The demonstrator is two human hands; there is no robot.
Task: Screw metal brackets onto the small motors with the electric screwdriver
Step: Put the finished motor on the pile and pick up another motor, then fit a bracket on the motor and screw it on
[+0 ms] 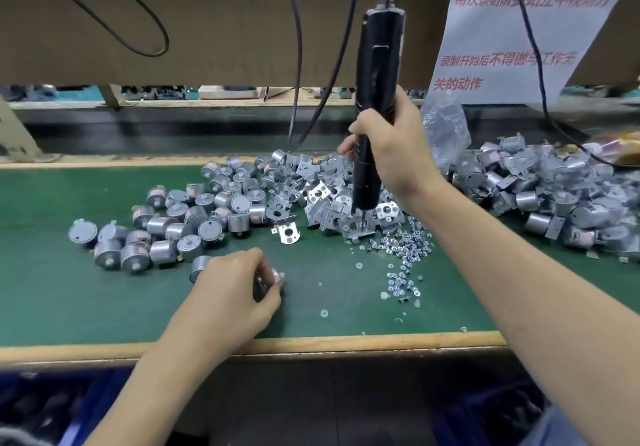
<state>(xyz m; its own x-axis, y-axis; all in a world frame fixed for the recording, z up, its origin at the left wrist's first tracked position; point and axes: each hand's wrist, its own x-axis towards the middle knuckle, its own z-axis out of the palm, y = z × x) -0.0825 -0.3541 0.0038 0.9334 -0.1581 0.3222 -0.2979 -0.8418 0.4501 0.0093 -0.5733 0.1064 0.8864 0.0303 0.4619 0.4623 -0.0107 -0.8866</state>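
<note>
Our left fingers (258, 263) curl down and pinch a small motor (268, 284) against the counter (69, 307), close to its front edge; the left hand (232, 296) covers most of it, so we cannot tell whether a bracket is already seated on it. Across we go: the right fingers (348, 147) wrap tight round the electric screwdriver (377, 99), the right hand (394, 147) holding it upright; its bit points down at the near edge of the heap of brackets (311, 189), just beside the scatter of screws (403, 248). We read this as the screw pick-up, with the motor held ready. The next move calls for a screw on the bit, then a steady carry left to the pinned motor, tool kept vertical over a bracket hole. The loose motors (194, 217) wait to the left; the bracketed motors (554, 196) are piled at the far right.
</note>
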